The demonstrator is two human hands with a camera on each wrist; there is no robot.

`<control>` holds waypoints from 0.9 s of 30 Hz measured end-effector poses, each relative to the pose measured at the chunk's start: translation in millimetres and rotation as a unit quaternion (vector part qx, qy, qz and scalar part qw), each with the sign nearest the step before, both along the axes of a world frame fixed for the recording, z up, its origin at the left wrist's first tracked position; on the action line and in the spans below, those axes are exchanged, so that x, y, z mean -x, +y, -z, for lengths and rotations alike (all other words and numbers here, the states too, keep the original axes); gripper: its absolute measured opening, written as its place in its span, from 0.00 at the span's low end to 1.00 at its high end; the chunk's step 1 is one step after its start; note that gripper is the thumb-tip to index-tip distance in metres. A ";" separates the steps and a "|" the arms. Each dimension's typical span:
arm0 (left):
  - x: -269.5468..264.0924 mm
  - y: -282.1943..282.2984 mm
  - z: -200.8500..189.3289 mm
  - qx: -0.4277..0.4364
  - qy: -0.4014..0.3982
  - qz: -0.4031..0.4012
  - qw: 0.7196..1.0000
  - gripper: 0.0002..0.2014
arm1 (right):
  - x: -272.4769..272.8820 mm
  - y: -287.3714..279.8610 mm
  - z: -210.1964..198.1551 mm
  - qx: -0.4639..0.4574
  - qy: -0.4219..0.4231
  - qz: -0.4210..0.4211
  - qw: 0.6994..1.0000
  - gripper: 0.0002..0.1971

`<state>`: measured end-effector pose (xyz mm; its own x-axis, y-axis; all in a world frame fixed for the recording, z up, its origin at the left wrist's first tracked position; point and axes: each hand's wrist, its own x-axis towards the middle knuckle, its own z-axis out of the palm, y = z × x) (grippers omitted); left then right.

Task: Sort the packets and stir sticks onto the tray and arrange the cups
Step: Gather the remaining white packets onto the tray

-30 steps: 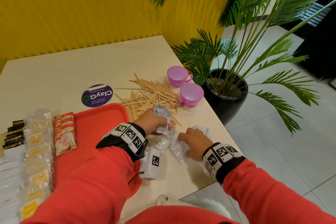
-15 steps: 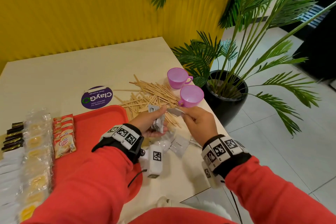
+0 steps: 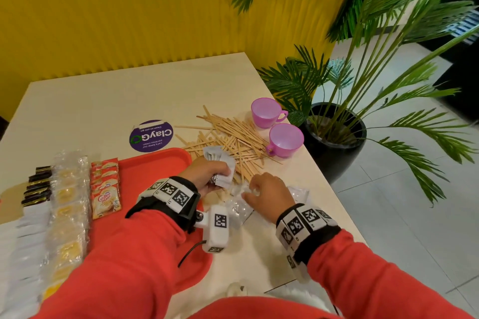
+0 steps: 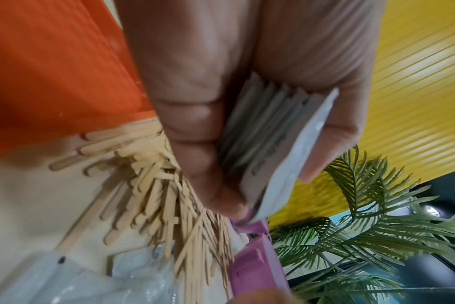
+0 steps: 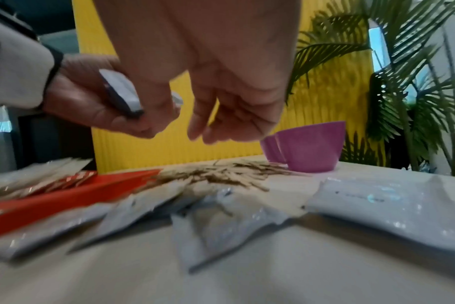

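My left hand (image 3: 207, 176) grips a stack of white packets (image 3: 223, 166) (image 4: 273, 148) just off the right edge of the red tray (image 3: 155, 171). My right hand (image 3: 267, 191) hovers over several loose white packets (image 3: 241, 208) (image 5: 221, 218) on the table, its fingers loosely curled and holding nothing (image 5: 221, 123). A heap of wooden stir sticks (image 3: 233, 137) lies beyond the hands. Two purple cups (image 3: 285, 140) (image 3: 264, 112) stand to the right of the sticks, near the table's edge.
On the tray's left part lie rows of dark sachets (image 3: 39, 186), clear packets (image 3: 68, 202) and orange creamer packets (image 3: 105, 189). A purple round sticker (image 3: 151, 135) is on the table. A potted palm (image 3: 334, 134) stands beside the table's right edge.
My right hand came down from the left hand's stack to the loose packets on the table. The left hand still holds its stack, now a little lower.
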<state>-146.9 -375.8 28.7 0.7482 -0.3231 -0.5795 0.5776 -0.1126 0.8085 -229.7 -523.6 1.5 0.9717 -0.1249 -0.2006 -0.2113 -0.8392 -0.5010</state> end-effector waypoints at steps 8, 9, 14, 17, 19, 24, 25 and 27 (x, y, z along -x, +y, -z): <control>-0.4 20.6 6.8 -0.005 -0.027 -0.016 0.999 0.10 | -2.2 25.2 11.7 0.114 0.163 -0.029 0.980 0.34; 0.9 22.1 7.3 -0.007 -0.025 -0.017 1.000 0.09 | -2.5 25.6 11.0 0.104 0.165 -0.027 0.980 0.32; 3.5 29.1 10.5 -0.012 -0.027 -0.021 0.999 0.09 | -0.7 13.0 -1.7 0.001 0.164 -0.010 0.986 0.13; 5.0 29.2 11.2 -0.014 -0.022 -0.009 1.000 0.16 | 0.2 0.1 -12.3 -0.044 0.139 -0.018 0.989 0.06; 4.5 26.8 14.9 -0.023 -0.018 0.014 0.999 0.24 | 0.0 -8.5 -20.8 -0.078 0.122 -0.029 0.989 0.08; 6.7 15.4 15.8 -0.052 -0.038 0.075 0.995 0.22 | -1.5 -15.9 -43.0 -0.095 0.098 -0.098 0.986 0.13; 9.0 12.1 13.2 -0.050 -0.044 0.090 0.994 0.16 | -2.4 -16.3 -45.4 -0.091 0.090 -0.102 0.987 0.13; 11.4 7.8 13.2 -0.027 -0.027 0.108 0.993 0.04 | -5.1 -17.1 -48.6 -0.076 0.078 -0.105 0.988 0.16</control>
<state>-158.4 -368.0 15.5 0.6951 -0.4493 -0.5612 0.4917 -0.2724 0.8271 -224.6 -540.7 50.1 0.9289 0.1203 -0.3501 -0.1241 -0.7898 -0.6006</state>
